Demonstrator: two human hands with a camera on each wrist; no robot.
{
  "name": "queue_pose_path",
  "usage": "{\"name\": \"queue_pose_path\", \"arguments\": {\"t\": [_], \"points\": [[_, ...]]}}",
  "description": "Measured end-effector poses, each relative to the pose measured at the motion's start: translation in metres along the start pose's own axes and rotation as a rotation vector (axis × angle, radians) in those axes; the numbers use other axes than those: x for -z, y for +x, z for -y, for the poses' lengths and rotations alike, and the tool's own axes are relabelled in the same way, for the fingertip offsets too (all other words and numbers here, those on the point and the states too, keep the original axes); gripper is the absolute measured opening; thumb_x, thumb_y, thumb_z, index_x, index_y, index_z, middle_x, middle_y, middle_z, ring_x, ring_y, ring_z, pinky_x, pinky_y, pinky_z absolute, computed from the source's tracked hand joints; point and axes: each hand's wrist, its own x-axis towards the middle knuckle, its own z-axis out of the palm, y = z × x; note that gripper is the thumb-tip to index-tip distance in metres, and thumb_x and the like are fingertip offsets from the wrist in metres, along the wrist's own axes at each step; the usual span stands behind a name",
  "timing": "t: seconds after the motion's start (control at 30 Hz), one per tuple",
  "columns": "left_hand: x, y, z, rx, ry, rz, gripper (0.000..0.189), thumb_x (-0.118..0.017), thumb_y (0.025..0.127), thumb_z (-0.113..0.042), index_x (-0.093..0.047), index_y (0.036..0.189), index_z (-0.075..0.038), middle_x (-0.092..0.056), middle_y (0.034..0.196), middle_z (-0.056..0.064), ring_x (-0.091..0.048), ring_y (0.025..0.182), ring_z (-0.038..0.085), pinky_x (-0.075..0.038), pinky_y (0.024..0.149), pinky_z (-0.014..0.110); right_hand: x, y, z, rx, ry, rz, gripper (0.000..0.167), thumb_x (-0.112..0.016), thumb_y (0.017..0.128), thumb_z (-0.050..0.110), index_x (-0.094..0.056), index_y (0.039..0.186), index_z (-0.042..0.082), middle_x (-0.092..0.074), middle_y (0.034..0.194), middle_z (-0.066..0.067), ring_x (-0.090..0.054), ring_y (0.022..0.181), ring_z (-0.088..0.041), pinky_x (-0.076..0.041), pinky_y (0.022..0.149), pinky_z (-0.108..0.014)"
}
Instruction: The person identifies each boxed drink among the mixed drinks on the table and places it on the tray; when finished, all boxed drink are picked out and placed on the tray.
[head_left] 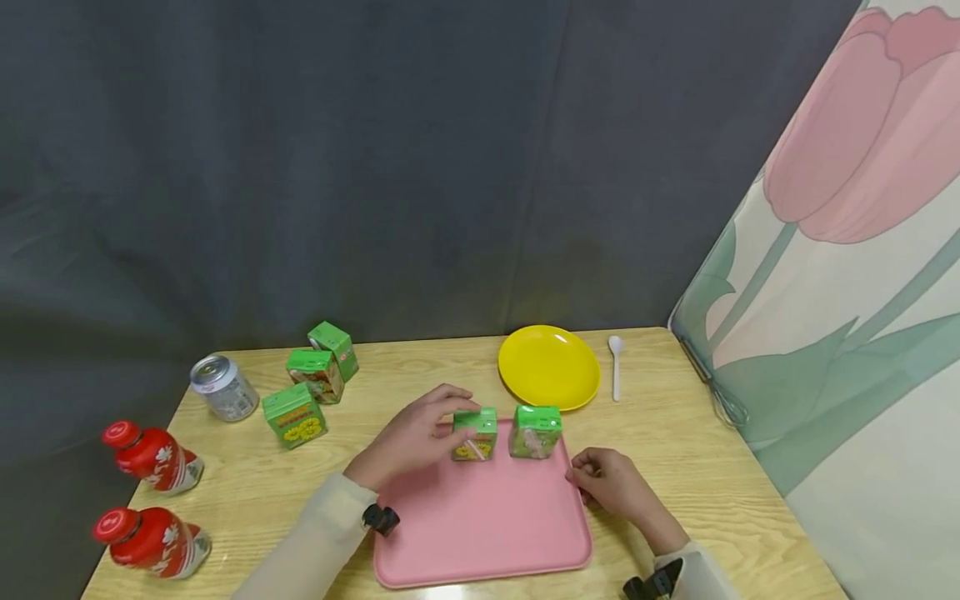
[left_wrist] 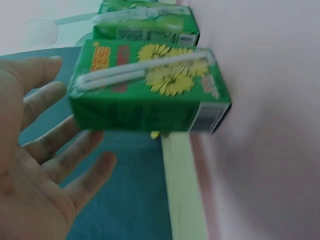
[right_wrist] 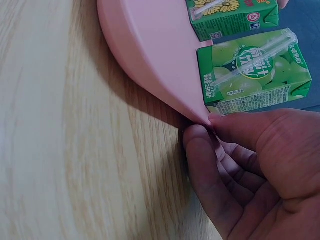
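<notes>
A pink tray (head_left: 487, 521) lies on the table, and two green juice boxes stand upright at its far edge. The left one, a juice box with yellow flowers (left_wrist: 165, 75), has a wrapped straw on its front. My left hand (head_left: 423, 429) is right at this box, its fingers spread and loosely bent in the left wrist view. To the right stands the juice box with green grapes (right_wrist: 255, 70), also with a straw. My right hand (head_left: 611, 483) pinches the tray's right rim between thumb and fingers, as the right wrist view shows.
Behind the tray sit a yellow plate (head_left: 549, 367) and a white spoon (head_left: 616, 367). On the left are more green boxes (head_left: 295, 417), a silver can (head_left: 225, 389) and two red-capped bottles (head_left: 157, 458). A dark curtain (head_left: 337, 167) hangs along the table's far edge.
</notes>
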Motion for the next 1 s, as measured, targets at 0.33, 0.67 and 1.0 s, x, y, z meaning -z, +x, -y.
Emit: {"name": "queue_pose_path", "arguments": {"t": [0.33,0.67,1.0], "points": [[0.055,-0.054,0.025,-0.004,0.397,-0.387,0.029,-0.075,0.094,-0.025,-0.073,0.122,-0.016,-0.058,0.134,0.008,-0.049,0.125,0.030,-0.042,0.098,0.055,-0.001,0.000,0.000,0.016,-0.002,0.003,0.008,-0.070,0.096,0.009,-0.070,0.098,0.001,-0.064,0.075,-0.002,-0.062,0.061,-0.018,-0.052,0.052,-0.028],[0.094,-0.111,0.061,0.288,0.496,-0.514,0.044,-0.077,0.090,-0.013,-0.065,0.131,-0.004,-0.044,0.142,0.031,-0.036,0.126,0.054,-0.030,0.099,0.067,0.000,0.002,-0.003,0.021,0.012,-0.005,0.009,-0.072,0.095,0.009,-0.069,0.097,0.001,-0.064,0.074,-0.003,-0.062,0.061,-0.018,-0.053,0.053,-0.028],[0.092,-0.125,0.074,0.365,0.393,-0.600,0.048,-0.072,0.092,0.000,-0.060,0.139,-0.004,-0.040,0.134,0.034,-0.036,0.118,0.053,-0.035,0.086,0.063,-0.001,0.001,-0.001,0.017,0.012,-0.022,0.007,-0.071,0.095,0.007,-0.069,0.097,0.000,-0.064,0.074,-0.003,-0.062,0.061,-0.018,-0.052,0.052,-0.027]]}}
